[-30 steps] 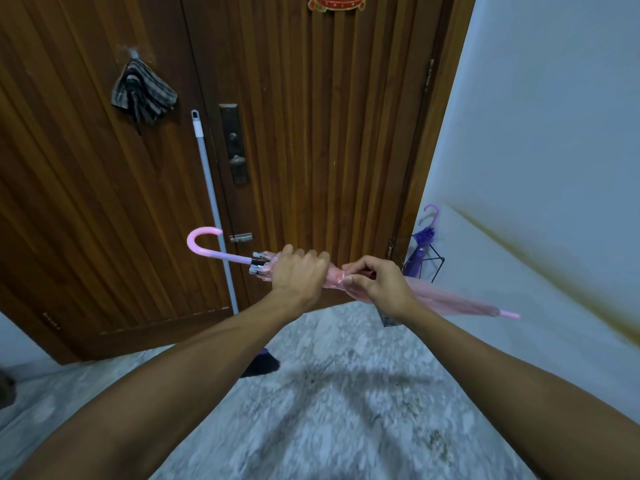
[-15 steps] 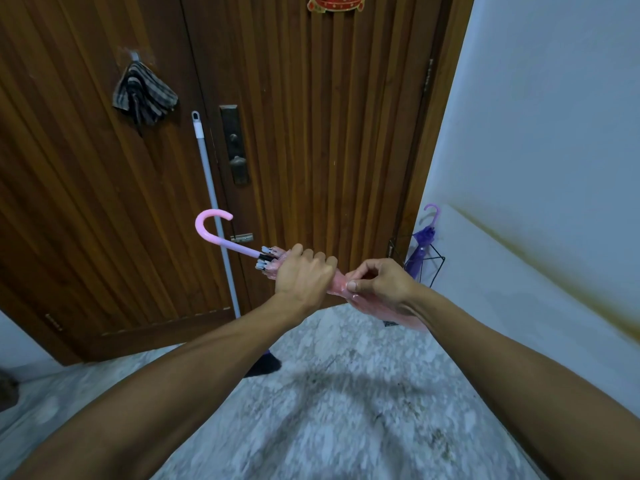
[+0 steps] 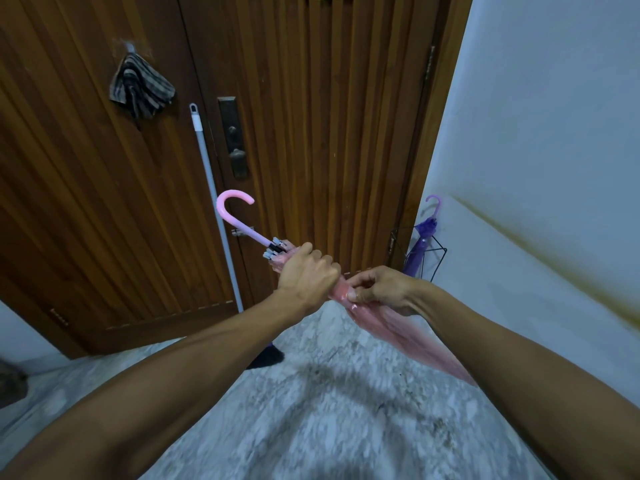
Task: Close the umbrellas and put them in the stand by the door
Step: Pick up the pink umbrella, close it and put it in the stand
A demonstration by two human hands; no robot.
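A folded pink umbrella (image 3: 391, 327) slants across the middle, its curved pink handle up to the left and its tip hidden behind my right forearm. My left hand (image 3: 308, 275) grips the canopy just below the rib ends. My right hand (image 3: 377, 289) pinches the pink fabric right beside it. A closed purple umbrella (image 3: 420, 245) stands in the black wire stand (image 3: 438, 252) in the corner between the door and the right wall.
The brown wooden door (image 3: 311, 116) fills the background, with a lock plate (image 3: 233, 136). A mop with a grey pole (image 3: 211, 188) leans on it, and a striped cloth (image 3: 140, 86) hangs from a hook. The white wall (image 3: 554, 133) runs along the right; marble floor lies below.
The pink umbrella has tilted: its handle rose and its tip swung down behind my right arm. Both hands kept their hold and drifted slightly toward the door.
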